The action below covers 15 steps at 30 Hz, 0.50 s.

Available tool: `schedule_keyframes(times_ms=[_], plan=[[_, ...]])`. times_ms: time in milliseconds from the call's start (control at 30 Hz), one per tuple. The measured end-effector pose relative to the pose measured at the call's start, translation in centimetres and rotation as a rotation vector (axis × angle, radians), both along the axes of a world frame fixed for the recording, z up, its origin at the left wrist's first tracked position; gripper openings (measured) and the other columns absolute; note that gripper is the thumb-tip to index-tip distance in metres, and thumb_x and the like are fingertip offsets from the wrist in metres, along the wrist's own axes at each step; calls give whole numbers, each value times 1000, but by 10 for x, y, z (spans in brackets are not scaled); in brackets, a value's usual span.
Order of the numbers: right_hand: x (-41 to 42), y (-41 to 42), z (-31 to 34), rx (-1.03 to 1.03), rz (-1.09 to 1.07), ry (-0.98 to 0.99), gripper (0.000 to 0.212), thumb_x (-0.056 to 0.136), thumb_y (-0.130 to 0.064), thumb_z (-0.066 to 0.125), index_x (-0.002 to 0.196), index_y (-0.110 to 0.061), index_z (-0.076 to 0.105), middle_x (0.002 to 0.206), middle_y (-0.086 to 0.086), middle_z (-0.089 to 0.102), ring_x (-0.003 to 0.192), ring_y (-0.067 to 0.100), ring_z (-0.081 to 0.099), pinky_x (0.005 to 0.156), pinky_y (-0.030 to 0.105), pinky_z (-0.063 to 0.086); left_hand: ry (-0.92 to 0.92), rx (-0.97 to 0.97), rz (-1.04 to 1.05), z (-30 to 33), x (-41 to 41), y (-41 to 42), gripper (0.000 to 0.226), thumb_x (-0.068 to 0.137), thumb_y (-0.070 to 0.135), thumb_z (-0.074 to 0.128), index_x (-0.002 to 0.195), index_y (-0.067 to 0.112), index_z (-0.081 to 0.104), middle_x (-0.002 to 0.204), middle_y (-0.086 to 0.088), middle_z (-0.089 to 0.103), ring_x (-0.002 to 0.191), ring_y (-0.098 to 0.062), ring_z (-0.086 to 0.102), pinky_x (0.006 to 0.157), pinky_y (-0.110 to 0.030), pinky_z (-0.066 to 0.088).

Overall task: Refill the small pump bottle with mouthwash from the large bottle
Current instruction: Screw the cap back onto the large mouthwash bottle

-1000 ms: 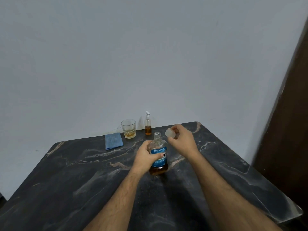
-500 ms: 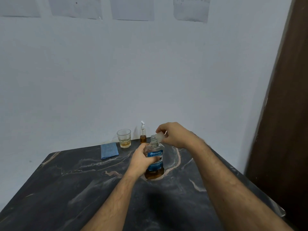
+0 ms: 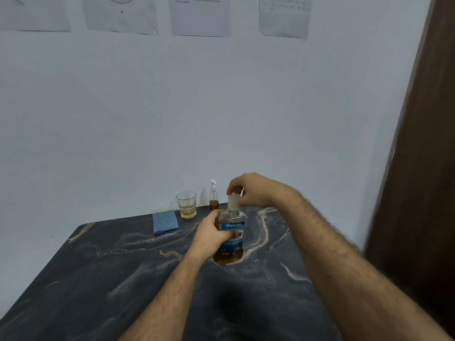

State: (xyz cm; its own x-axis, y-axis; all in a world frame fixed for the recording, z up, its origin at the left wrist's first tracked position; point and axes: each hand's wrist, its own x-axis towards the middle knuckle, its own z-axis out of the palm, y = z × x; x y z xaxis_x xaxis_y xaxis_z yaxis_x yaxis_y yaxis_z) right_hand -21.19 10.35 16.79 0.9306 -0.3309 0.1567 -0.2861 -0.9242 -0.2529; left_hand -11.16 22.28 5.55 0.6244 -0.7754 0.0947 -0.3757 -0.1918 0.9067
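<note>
The large mouthwash bottle (image 3: 234,238), clear with a blue label and amber liquid low inside, stands upright on the dark marble table (image 3: 128,279). My left hand (image 3: 211,235) is wrapped around its body. My right hand (image 3: 251,190) pinches the translucent cap (image 3: 233,201) and holds it on the bottle's neck. The small pump bottle (image 3: 213,196), clear with a white pump and a little amber liquid, stands behind at the table's far edge by the wall.
A glass tumbler (image 3: 186,205) with a little amber liquid stands left of the pump bottle. A folded blue cloth (image 3: 165,221) lies to its left. Paper sheets hang on the wall (image 3: 200,16). A dark brown door (image 3: 423,168) is at the right.
My right hand has carried the cap from beside the open bottle onto its neck. The left hand keeps its grip. The camera has tilted upward.
</note>
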Motion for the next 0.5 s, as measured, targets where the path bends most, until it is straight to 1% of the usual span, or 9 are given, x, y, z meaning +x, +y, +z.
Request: schedule_keyframes(times_ms=[100, 167, 267, 333, 367, 400, 433, 467, 500], plan=[[2, 2, 2, -2, -17, 24, 31, 87, -21, 69, 118, -19, 65, 100, -8, 57, 92, 11, 56, 76, 23, 42, 7, -10, -3, 0, 0, 2, 62, 80, 19, 80, 133, 25, 48, 137, 2, 57, 127, -20, 55, 105, -44, 50], [4, 2, 3, -13, -35, 30, 31, 86, -28, 72, 114, -17, 66, 95, -9, 55, 92, 13, 56, 75, 26, 44, 13, -11, -4, 0, 0, 3, 63, 80, 18, 80, 134, 24, 48, 136, 2, 58, 126, -20, 55, 104, -44, 49], [7, 3, 1, -16, -116, 57, 37, 81, -47, 74, 99, -15, 64, 90, -5, 61, 86, 14, 58, 73, 29, 49, 15, -6, -11, -1, 0, 4, 62, 80, 18, 80, 134, 24, 48, 134, 2, 59, 126, -20, 56, 105, -43, 49], [8, 6, -2, -80, -185, 92, 50, 79, -65, 67, 89, -16, 61, 83, -4, 61, 83, 14, 59, 74, 30, 49, 22, -7, -11, -2, -1, 4, 68, 80, 18, 80, 138, 24, 45, 136, 2, 58, 127, -20, 55, 105, -43, 49], [7, 7, -3, -111, -204, 109, 57, 78, -72, 61, 90, -16, 61, 84, -4, 62, 84, 14, 59, 76, 31, 50, 28, -12, -6, -2, -1, 4, 71, 80, 19, 80, 141, 23, 43, 137, 2, 57, 128, -21, 55, 105, -42, 49], [7, 7, -4, -113, -207, 114, 64, 76, -77, 58, 95, -16, 63, 89, -3, 64, 88, 15, 60, 79, 33, 50, 33, -20, 1, -2, -1, 5, 73, 80, 20, 80, 142, 23, 42, 138, 2, 57, 127, -21, 55, 104, -41, 48], [5, 6, -3, -77, -192, 101, 69, 76, -77, 58, 107, -16, 63, 99, -2, 66, 93, 16, 61, 83, 34, 51, 37, -30, 7, -3, -1, 5, 72, 80, 21, 81, 141, 24, 43, 137, 2, 57, 127, -20, 55, 104, -41, 49], [3, 5, -2, -9, -155, 72, 70, 76, -72, 63, 120, -18, 61, 110, -2, 65, 99, 16, 61, 88, 36, 51, 37, -37, 9, -3, 0, 5, 70, 79, 21, 81, 140, 24, 45, 137, 2, 57, 126, -20, 55, 105, -42, 49], [1, 4, 0, 78, -98, 36, 69, 78, -62, 70, 131, -20, 55, 120, -2, 63, 103, 16, 61, 92, 36, 51, 35, -38, 7, -3, 0, 5, 68, 80, 21, 81, 138, 24, 46, 137, 2, 58, 126, -20, 56, 104, -44, 49]])
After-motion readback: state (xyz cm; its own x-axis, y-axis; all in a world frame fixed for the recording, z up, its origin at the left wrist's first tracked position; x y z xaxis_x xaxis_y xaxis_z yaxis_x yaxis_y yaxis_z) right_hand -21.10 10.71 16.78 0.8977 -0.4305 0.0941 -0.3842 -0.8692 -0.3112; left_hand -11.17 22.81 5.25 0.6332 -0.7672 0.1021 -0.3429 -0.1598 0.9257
